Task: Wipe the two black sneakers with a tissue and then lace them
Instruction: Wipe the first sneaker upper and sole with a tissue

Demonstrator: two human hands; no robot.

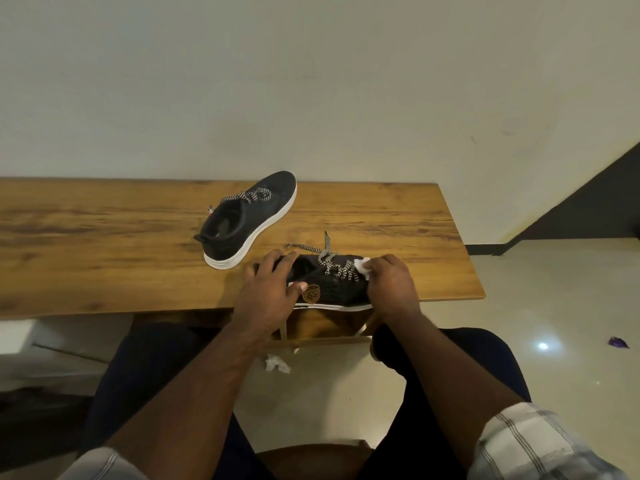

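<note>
Pressing a white tissue (363, 264) against the toe end of the near sneaker (334, 287), my right hand (391, 285) has its fingers curled shut around the wad, knuckles up, right at the front edge of the wooden table (104, 237). My left hand (268, 299) grips the heel end of the same shoe, fingers spread over the collar and thumb laid along the side, just beside a gold-brown shield badge (311, 293) on the black mesh. I can see the badge has a crest-like outline, but whatever is printed in it is too small for me to read. A small red and white tab shows next to my thumb, also unreadable. Black-and-white chequered laces (327, 258) lie loose across the tongue, their ends trailing onto the tabletop behind the shoe.

Further back on the table the second sneaker (249, 220) sits on its white sole, apart from the first, toe pointing away from me, its matching laces bunched over the top. On the floor under the table edge, between my knees, lies a crumpled white tissue scrap (276, 363). A purple wrapper (619, 342) lies on the tiles far to the right.
</note>
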